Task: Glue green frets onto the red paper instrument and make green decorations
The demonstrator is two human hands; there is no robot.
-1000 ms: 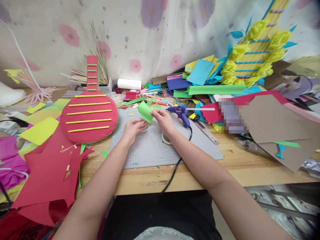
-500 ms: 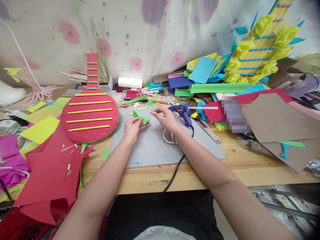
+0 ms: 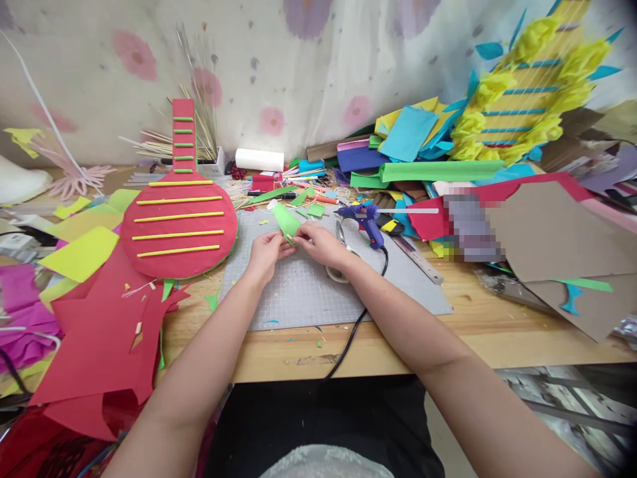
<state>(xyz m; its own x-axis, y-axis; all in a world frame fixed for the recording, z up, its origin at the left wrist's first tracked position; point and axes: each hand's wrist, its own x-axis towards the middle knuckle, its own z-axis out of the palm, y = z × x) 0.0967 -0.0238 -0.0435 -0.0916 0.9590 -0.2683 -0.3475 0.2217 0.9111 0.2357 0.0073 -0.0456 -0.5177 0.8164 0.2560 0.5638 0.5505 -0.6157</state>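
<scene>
A green piece of paper (image 3: 285, 219) stands up between my two hands over the grey cutting mat (image 3: 293, 302). My left hand (image 3: 267, 255) pinches it near its lower end. The fingers of my right hand (image 3: 321, 245) are closed at the same lower tip, where a small pale bit, too small to name, shows between the fingertips. White-handled scissors (image 3: 336, 275) lie partly under my right wrist. Just beyond that hand rests a blue-purple hot glue gun (image 3: 365, 219) with a white glue stick in its back and a black cord (image 3: 354, 330).
A red paper guitar shape (image 3: 182, 229) with yellow strips stands at left, above red paper scraps (image 3: 99, 332). A metal ruler (image 3: 417, 261) lies on the mat's right side. Brown cardboard (image 3: 542, 232) and a yellow-flowered instrument (image 3: 517, 106) are at right. Coloured paper (image 3: 411, 133) is piled behind.
My right hand has moved left and down to meet my left hand at the green paper. The paper has turned more upright. A small green piece now shows on the mat behind my hands.
</scene>
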